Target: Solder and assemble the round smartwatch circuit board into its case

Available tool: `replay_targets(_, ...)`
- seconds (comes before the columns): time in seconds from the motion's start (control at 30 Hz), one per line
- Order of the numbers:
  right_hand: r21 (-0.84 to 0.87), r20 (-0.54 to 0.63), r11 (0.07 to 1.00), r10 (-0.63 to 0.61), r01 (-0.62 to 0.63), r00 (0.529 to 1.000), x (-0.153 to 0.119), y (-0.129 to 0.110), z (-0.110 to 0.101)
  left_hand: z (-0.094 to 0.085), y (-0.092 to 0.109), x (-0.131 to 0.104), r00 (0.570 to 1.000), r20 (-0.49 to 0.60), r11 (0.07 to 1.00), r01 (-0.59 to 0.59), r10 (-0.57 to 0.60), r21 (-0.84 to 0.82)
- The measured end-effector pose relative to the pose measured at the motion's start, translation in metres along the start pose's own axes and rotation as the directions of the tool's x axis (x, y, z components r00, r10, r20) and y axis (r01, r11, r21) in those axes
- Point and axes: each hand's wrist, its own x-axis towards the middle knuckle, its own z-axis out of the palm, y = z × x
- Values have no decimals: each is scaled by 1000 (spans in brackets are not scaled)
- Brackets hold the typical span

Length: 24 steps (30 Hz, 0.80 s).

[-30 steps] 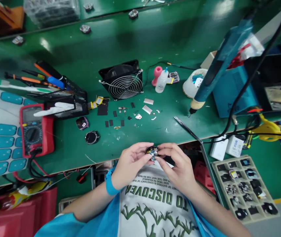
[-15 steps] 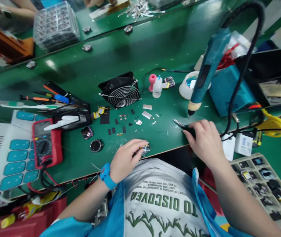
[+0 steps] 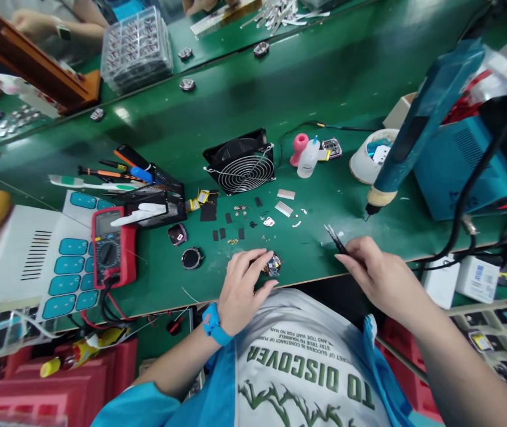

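My left hand, with a blue band on its wrist, rests at the table's front edge. Its thumb and fingers are apart, and the fingertips lie at the side of a small electronic assembly with bare parts showing. In my right hand is a pair of dark-handled tweezers, tips pointing away from me over the table. Left of the assembly lie a round watch face and a purple-edged case. Small black pads, metal strips and tiny parts are spread beyond it.
At the back stand a fan, a clear bottle and a white tub. A hanging electric screwdriver points down on the right. On the left are a red multimeter and a tool holder. A co-worker's arm shows across the bench.
My left thumb has moved away from the fingers, uncovering more of the assembly. The right hand still holds the tweezers, now tilted more upright. The whole view has shifted, so things appear farther right.
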Motion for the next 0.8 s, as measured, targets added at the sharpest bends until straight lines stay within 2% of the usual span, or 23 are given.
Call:
replay_targets(0.07, 5, -12, 998, -68, 68, 998, 3, -2, -1, 4, 2, -1, 1000, -24, 1000, -17, 17, 12)
replay_targets(0.17, -2, -50, 987, -160, 160, 986, 7, -6, -10, 6, 1, 0, 993, 7, 992, -116, 116, -55)
replay_targets(0.33, 106, -63, 977, -179, 185, 982, 11, -18, -39, 6, -4, 3, 977, 3, 970, -212, 214, -120)
replay_targets(0.43, 183, -47, 964, -188, 194, 981, 16, -24, -44, 7, -6, 3, 971, -20, 965, -239, 238, -109)
replay_targets(0.57, 144, -87, 963, -217, 227, 972, 24, -20, -27, 8, -5, 4, 971, -25, 967, -240, 239, -81)
replay_targets(0.67, 153, -129, 967, -185, 203, 974, 25, -16, -9, 8, -5, 5, 969, -33, 966, -247, 246, -78)
replay_targets(0.73, 291, -142, 943, -124, 161, 982, 22, -18, 2, 8, -5, 5, 969, -31, 965, -249, 247, -83)
replay_targets(0.8, 482, -144, 867, -62, 125, 988, 17, -25, 12, 9, -5, 5, 970, -24, 966, -243, 241, -85)
